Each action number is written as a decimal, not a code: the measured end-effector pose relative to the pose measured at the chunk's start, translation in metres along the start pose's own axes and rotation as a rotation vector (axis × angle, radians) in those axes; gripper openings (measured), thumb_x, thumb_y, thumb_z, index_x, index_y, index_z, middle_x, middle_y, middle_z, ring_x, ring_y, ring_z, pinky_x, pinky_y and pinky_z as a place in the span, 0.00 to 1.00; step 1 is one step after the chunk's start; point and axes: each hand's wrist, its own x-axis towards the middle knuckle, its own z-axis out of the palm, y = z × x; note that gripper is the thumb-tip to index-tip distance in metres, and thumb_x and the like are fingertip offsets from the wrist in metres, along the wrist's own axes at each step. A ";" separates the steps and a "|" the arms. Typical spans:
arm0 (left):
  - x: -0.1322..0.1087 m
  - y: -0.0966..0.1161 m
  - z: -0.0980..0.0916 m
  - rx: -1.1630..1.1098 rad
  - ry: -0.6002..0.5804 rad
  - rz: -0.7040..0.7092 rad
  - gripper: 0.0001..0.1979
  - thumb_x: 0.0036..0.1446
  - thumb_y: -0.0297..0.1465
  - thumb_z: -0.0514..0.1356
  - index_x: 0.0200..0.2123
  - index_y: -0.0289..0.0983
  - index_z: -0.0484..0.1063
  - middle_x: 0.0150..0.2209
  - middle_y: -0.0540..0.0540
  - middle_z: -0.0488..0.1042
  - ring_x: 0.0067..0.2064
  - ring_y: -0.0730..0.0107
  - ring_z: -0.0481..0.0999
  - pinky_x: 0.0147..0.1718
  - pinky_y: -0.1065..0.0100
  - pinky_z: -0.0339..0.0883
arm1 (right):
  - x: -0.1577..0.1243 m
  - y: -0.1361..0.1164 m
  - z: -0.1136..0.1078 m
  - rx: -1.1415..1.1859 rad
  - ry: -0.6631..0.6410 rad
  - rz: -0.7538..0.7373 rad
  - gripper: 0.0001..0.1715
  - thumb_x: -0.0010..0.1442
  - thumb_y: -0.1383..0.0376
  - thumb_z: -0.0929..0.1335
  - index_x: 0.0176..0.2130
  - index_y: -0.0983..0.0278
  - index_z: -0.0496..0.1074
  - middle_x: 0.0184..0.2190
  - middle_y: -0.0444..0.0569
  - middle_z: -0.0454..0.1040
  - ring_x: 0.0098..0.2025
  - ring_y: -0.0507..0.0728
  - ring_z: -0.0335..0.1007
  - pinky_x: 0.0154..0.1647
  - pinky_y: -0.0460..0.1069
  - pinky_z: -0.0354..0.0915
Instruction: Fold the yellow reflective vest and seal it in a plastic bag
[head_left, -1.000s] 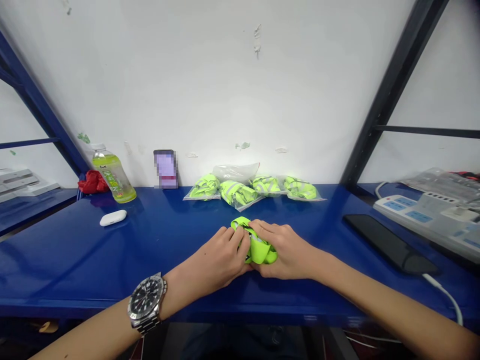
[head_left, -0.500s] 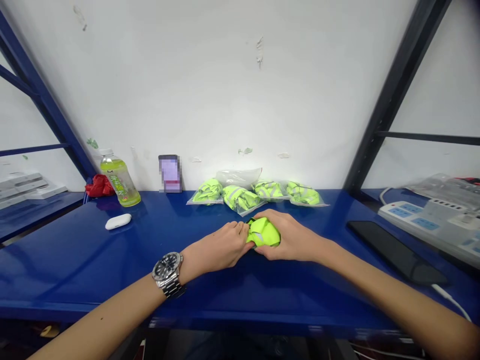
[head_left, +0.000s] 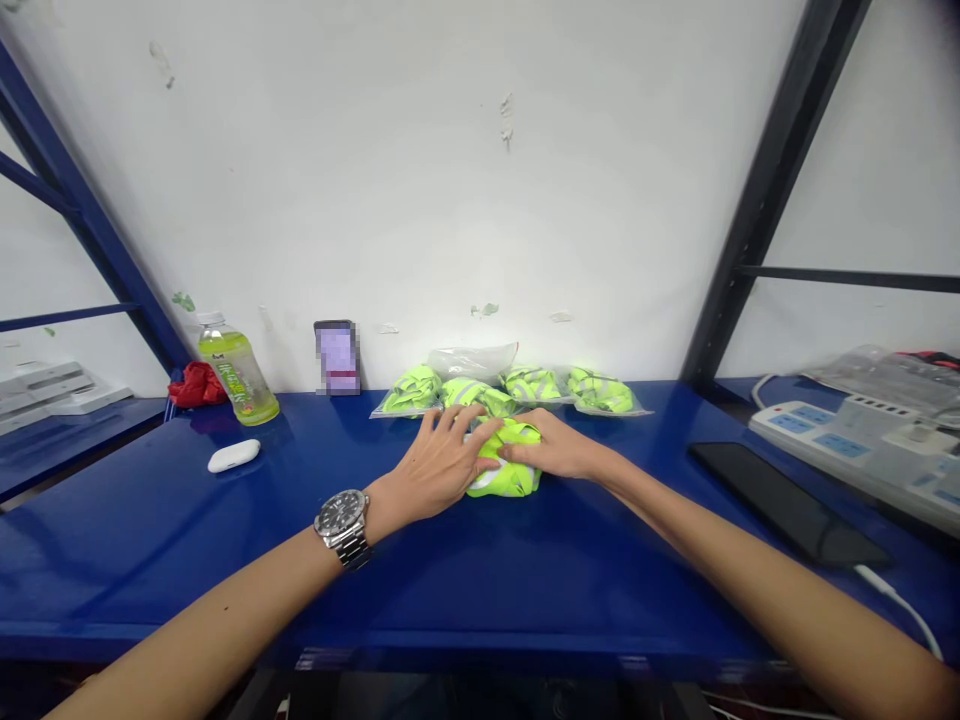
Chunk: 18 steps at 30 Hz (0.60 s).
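A neon-yellow reflective vest (head_left: 510,482), bunched into a small bundle with pale reflective strips, lies on the blue table (head_left: 465,570) in front of me. My left hand (head_left: 442,462), with a metal watch on its wrist, has its fingers spread and its thumb against the bundle's left side. From the right, my right hand (head_left: 556,446) grips the vest, thumb on the near side and fingertips hidden behind it. Just beyond my hands lie several clear bags with similar vests, such as a bagged vest (head_left: 600,390) on the right.
A clear plastic bag (head_left: 472,360) lies against the wall behind the bagged vests. Leftward are a propped phone (head_left: 339,358), a drink bottle (head_left: 238,372), red cloth (head_left: 198,386) and a white earbud case (head_left: 234,456). Rightward lie a cabled black phone (head_left: 784,503) and a power strip (head_left: 832,435).
The vest bundle has gone from being squeezed between both hands to lying looser on the table. My left fingers have spread from a closed grip; the right hand has shifted slightly away from me.
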 end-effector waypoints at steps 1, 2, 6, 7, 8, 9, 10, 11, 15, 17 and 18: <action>0.000 -0.001 -0.002 -0.005 -0.020 0.052 0.22 0.68 0.39 0.44 0.62 0.38 0.53 0.59 0.35 0.60 0.59 0.52 0.60 0.52 0.49 0.57 | 0.000 0.001 0.000 0.064 -0.012 0.016 0.16 0.56 0.54 0.67 0.29 0.65 0.71 0.22 0.42 0.66 0.25 0.51 0.55 0.24 0.45 0.52; -0.001 -0.002 -0.005 -0.019 -0.046 0.097 0.24 0.68 0.41 0.44 0.63 0.39 0.50 0.61 0.36 0.59 0.60 0.51 0.58 0.53 0.48 0.55 | 0.000 0.002 0.000 0.121 -0.022 0.035 0.16 0.56 0.55 0.67 0.30 0.65 0.72 0.23 0.43 0.67 0.26 0.51 0.57 0.25 0.45 0.54; 0.000 -0.004 -0.016 -0.056 -0.114 0.212 0.42 0.59 0.54 0.49 0.66 0.33 0.43 0.64 0.31 0.54 0.62 0.46 0.56 0.55 0.49 0.54 | 0.002 0.006 0.001 0.193 -0.029 0.160 0.16 0.55 0.55 0.68 0.27 0.66 0.69 0.21 0.42 0.64 0.24 0.49 0.52 0.22 0.44 0.51; 0.001 -0.005 -0.017 -0.047 -0.124 0.242 0.43 0.58 0.54 0.51 0.65 0.31 0.43 0.64 0.29 0.53 0.62 0.47 0.57 0.55 0.51 0.56 | 0.003 0.007 0.001 0.196 -0.028 0.189 0.17 0.54 0.55 0.68 0.25 0.66 0.68 0.20 0.41 0.62 0.23 0.49 0.51 0.22 0.44 0.49; 0.003 -0.005 -0.018 -0.032 -0.132 0.268 0.42 0.59 0.51 0.53 0.65 0.30 0.43 0.64 0.29 0.53 0.61 0.47 0.58 0.54 0.53 0.57 | 0.004 0.008 0.002 0.209 -0.023 0.213 0.18 0.54 0.55 0.69 0.24 0.65 0.67 0.19 0.40 0.61 0.23 0.48 0.49 0.21 0.44 0.48; 0.005 -0.004 -0.018 -0.012 -0.140 0.287 0.41 0.59 0.48 0.55 0.65 0.29 0.43 0.63 0.29 0.53 0.61 0.48 0.59 0.54 0.55 0.57 | 0.004 0.009 0.002 0.246 -0.014 0.238 0.18 0.53 0.55 0.69 0.23 0.65 0.66 0.19 0.40 0.60 0.23 0.48 0.49 0.21 0.44 0.48; 0.007 -0.004 -0.018 0.011 -0.147 0.296 0.41 0.59 0.46 0.57 0.64 0.28 0.44 0.63 0.28 0.54 0.60 0.48 0.60 0.54 0.56 0.58 | 0.005 0.011 0.003 0.298 0.000 0.262 0.17 0.51 0.56 0.70 0.22 0.65 0.66 0.18 0.40 0.60 0.23 0.48 0.50 0.21 0.44 0.48; 0.010 -0.003 -0.018 0.034 -0.158 0.300 0.41 0.58 0.44 0.59 0.64 0.27 0.44 0.62 0.28 0.55 0.59 0.48 0.62 0.53 0.57 0.59 | 0.005 0.012 0.004 0.353 0.020 0.288 0.17 0.49 0.57 0.72 0.22 0.66 0.66 0.18 0.39 0.61 0.22 0.48 0.50 0.20 0.44 0.49; 0.022 0.005 -0.022 0.114 -0.206 0.314 0.38 0.54 0.40 0.64 0.59 0.25 0.52 0.55 0.30 0.64 0.52 0.51 0.68 0.48 0.59 0.63 | 0.005 0.014 0.010 0.505 0.082 0.396 0.18 0.47 0.56 0.73 0.22 0.64 0.64 0.15 0.38 0.60 0.19 0.47 0.51 0.17 0.43 0.48; 0.025 0.011 -0.024 0.147 -0.208 0.301 0.36 0.52 0.38 0.64 0.57 0.25 0.55 0.51 0.32 0.67 0.49 0.51 0.69 0.46 0.59 0.64 | 0.004 0.015 0.013 0.543 0.107 0.427 0.18 0.47 0.55 0.72 0.23 0.64 0.64 0.15 0.38 0.59 0.18 0.48 0.52 0.16 0.43 0.48; 0.025 0.014 -0.025 0.164 -0.203 0.287 0.35 0.51 0.36 0.64 0.57 0.24 0.55 0.51 0.32 0.67 0.48 0.51 0.69 0.45 0.58 0.64 | 0.003 0.016 0.014 0.564 0.125 0.436 0.18 0.47 0.55 0.72 0.23 0.64 0.64 0.15 0.38 0.60 0.18 0.48 0.53 0.16 0.43 0.49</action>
